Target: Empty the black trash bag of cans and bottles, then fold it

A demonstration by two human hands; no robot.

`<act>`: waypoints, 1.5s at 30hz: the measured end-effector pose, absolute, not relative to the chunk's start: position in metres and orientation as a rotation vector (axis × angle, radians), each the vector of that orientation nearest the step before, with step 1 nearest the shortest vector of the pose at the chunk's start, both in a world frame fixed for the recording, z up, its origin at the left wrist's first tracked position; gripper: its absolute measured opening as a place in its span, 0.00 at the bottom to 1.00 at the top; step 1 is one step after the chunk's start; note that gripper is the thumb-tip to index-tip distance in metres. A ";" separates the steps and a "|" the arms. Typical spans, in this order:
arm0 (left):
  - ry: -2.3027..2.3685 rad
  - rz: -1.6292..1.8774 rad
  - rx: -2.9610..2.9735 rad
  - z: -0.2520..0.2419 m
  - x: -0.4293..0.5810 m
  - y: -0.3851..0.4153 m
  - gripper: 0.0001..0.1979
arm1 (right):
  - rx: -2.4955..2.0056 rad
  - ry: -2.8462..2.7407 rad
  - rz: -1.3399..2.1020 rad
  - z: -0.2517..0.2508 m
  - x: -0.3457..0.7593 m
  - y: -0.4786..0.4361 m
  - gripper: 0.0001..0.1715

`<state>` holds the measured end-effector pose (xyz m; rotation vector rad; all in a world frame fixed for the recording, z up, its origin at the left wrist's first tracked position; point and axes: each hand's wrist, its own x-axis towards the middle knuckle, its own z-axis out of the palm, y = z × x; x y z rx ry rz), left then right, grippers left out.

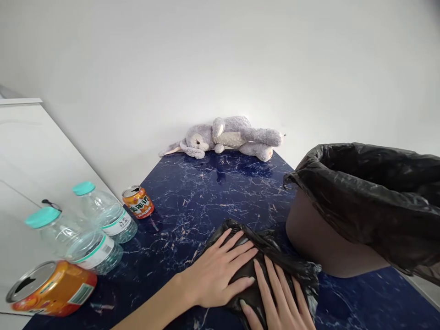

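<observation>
A black plastic bag [247, 293] lies crumpled on the dark blue marbled table [178, 192], near its front. My left hand [220, 270] rests flat on the bag's left part, with its fingers spread. Beside it, my right hand [280, 298] presses on the right part of the bag, palm down and fingers stretched out. Neither hand grips anything. Just to the right stands a brownish bin [323, 233], its rim covered by a black bin liner [360, 192] folded over the outside.
On the left stand two orange drink cans [55, 288], both opened, and two clear water bottles [106, 213] with turquoise caps. A grey plush rabbit [233, 135] lies on its side against the wall [220, 59]. White furniture [34, 151] borders the left side.
</observation>
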<state>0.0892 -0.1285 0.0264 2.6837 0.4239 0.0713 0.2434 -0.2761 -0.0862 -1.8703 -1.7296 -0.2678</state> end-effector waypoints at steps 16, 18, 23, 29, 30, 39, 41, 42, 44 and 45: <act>0.602 0.226 2.797 0.018 0.040 -0.130 0.28 | -1.614 -2.176 -0.228 -0.038 0.289 -0.265 0.49; 0.572 0.173 2.799 0.022 0.034 -0.134 0.28 | -1.540 -2.222 -0.313 -0.042 0.295 -0.275 0.50; 0.584 0.125 2.734 0.031 0.027 -0.133 0.30 | -1.443 -2.224 -0.493 -0.048 0.318 -0.285 0.34; 0.667 0.039 2.656 0.032 0.030 -0.136 0.43 | -1.388 -2.097 -0.421 -0.031 0.326 -0.291 0.21; 0.679 0.035 2.656 0.031 0.030 -0.137 0.45 | -1.393 -2.048 -0.387 -0.027 0.324 -0.292 0.20; 0.715 0.106 2.853 0.014 0.030 -0.134 0.40 | -1.422 -1.933 -0.314 -0.007 0.324 -0.297 0.25; 0.728 0.074 2.909 0.011 0.031 -0.136 0.43 | -1.464 -1.914 -0.332 -0.005 0.321 -0.297 0.31; 0.727 0.063 2.927 0.011 0.031 -0.139 0.43 | -1.479 -1.927 -0.343 -0.005 0.317 -0.297 0.37; 0.708 0.063 2.943 0.015 0.033 -0.147 0.43 | -1.497 -2.001 -0.381 -0.008 0.309 -0.296 0.48; 0.693 0.071 2.940 0.019 0.034 -0.152 0.42 | -1.493 -2.052 -0.407 -0.011 0.305 -0.295 0.49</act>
